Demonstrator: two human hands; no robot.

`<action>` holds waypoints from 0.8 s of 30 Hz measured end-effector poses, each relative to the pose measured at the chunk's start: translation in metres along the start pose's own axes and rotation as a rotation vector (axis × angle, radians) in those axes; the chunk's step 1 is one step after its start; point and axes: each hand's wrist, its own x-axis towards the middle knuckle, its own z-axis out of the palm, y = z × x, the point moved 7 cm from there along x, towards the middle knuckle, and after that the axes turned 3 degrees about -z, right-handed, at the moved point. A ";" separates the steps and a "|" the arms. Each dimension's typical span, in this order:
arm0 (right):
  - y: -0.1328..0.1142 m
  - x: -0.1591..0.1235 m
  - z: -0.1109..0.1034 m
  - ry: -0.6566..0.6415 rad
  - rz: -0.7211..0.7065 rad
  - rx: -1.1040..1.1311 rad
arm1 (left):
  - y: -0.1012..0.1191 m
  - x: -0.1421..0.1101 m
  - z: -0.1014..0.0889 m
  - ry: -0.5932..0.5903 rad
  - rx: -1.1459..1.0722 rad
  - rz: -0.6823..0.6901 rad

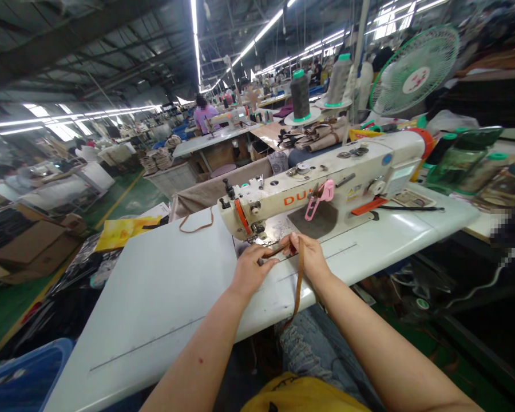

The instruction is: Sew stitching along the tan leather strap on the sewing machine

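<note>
A narrow brown strip (299, 280), leather-like, runs between my hands just in front of the sewing machine's (302, 186) needle area. My right hand (312, 260) pinches it, and its tail hangs over the table's front edge towards my lap. My left hand (249, 272) is closed on the strip's other part, close to the presser foot (257, 234). Under the left fingers shows the dark end of a small object (261, 261) that I cannot make out. My fingers partly hide the strip and the stitching spot.
Another thin brown strip (197, 229) lies left of the machine head on the white table (154, 286). A pink clip-like piece (320, 199) hangs on the machine arm. Thread cones (301, 97) and a green fan (416, 74) stand behind. A blue bin (30, 372) is at lower left.
</note>
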 end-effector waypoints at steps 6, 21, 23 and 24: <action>0.000 0.000 0.000 -0.013 0.004 0.015 | 0.001 0.000 0.000 0.009 0.014 0.014; -0.008 -0.004 0.012 -0.172 -0.014 0.047 | 0.030 -0.021 -0.002 -0.143 0.351 0.226; -0.011 -0.004 0.016 -0.224 -0.038 0.030 | 0.031 -0.026 -0.001 -0.156 0.416 0.248; -0.012 -0.005 0.018 -0.248 -0.052 0.018 | 0.031 -0.028 -0.001 -0.160 0.453 0.261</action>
